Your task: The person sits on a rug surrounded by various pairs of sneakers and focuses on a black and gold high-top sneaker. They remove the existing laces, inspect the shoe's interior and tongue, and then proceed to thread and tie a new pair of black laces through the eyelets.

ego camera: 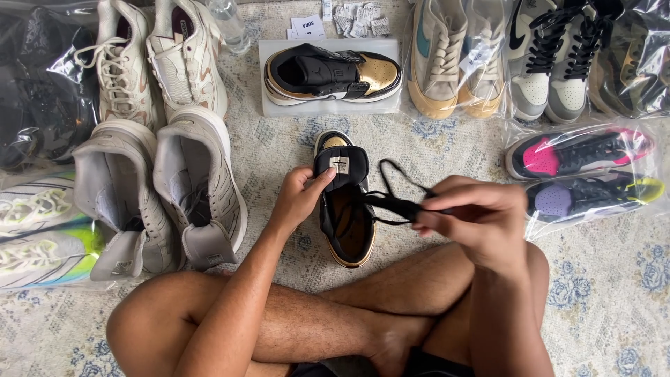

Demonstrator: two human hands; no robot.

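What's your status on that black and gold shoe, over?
Left hand steadies black-and-gold shoe by its tongue. Right hand pinches black lace. Nothing in the way.

**A:** How do your hands look from up there?

**B:** Your left hand (301,197) is out ahead of you, forearm running up from the near left over your crossed legs. The thumb sticks out to the right and the fingers curl in, gripping.

**A:** And the right?

**B:** Your right hand (476,218) sits further right and a bit nearer, wrist bent, knuckles up. The fingertips (427,218) are pinched together, pointing left. Both hands are well apart, forearms bare, with the right arm coming straight up from your knee.
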